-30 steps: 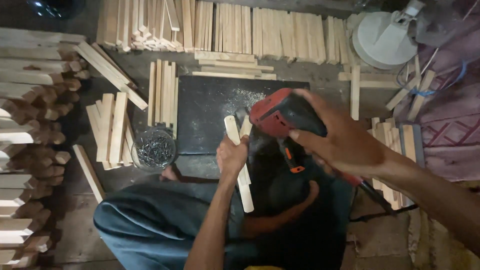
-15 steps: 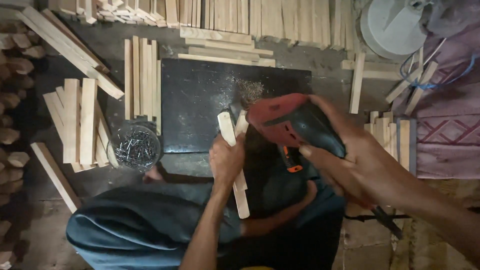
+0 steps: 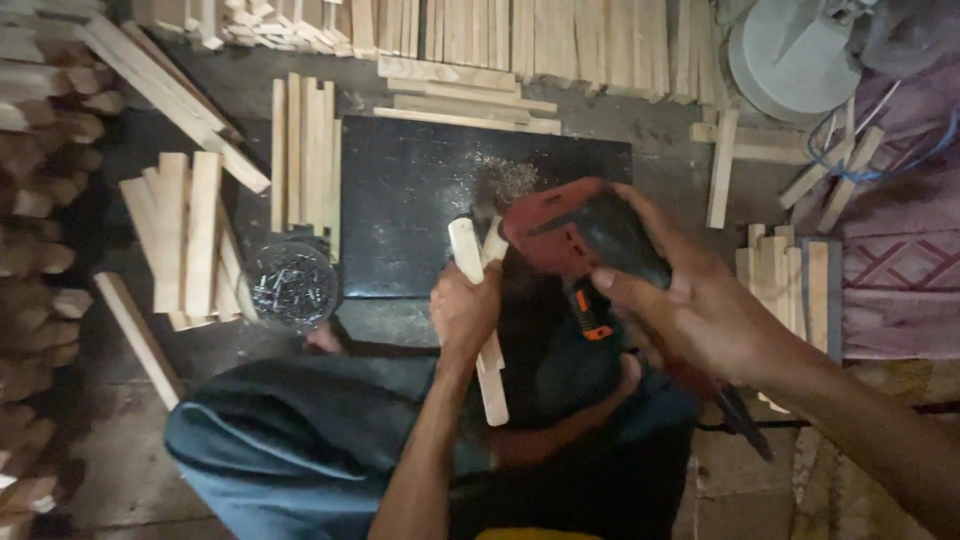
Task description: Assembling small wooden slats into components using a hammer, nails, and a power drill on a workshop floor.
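Left hand (image 3: 465,310) fingers clamped round two wooden slats (image 3: 480,300) held upright over the lap. Right hand (image 3: 700,315) wrapped tight on the red power drill (image 3: 580,235) — its nose sits at the slats' top end, above the black board (image 3: 420,200). Beside the board: a bowl of screws (image 3: 292,285). Farther out — stacked slats (image 3: 190,235), white round lid (image 3: 785,55).

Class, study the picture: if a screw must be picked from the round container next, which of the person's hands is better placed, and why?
Left, probably. The left hand grips the wooden sticks close to the container of screws, which lies on its side. The right hand holds the red drill, farther away.
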